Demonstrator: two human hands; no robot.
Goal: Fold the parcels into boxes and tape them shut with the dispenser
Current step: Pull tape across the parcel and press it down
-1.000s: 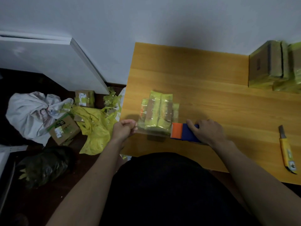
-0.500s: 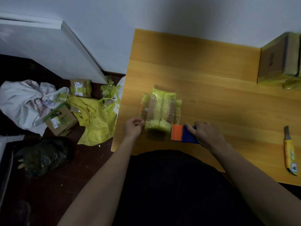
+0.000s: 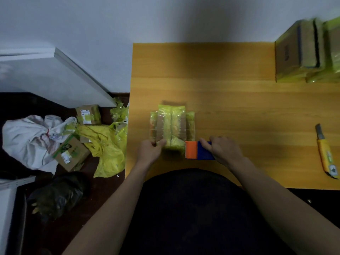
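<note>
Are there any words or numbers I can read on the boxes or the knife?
No text can be read anywhere.
Upper floor box: white label, print too small.
Lower floor box: green logo and white label, blurred.
Box stack on the table: dark printed mark, blurred.
Yellow knife: dark mark near its end, unreadable.

Box (image 3: pixel 171 126) on table (image 3: pixel 239 111), dispenser (image 3: pixel 199 150) beside it, knife (image 3: pixel 326 153) far right.

2 hands (image 3: pixel 150 153) (image 3: pixel 223 150), 1 dispenser (image 3: pixel 197 150), 1 knife (image 3: pixel 326 155), 2 floor boxes (image 3: pixel 88 115) (image 3: pixel 70 153)
</note>
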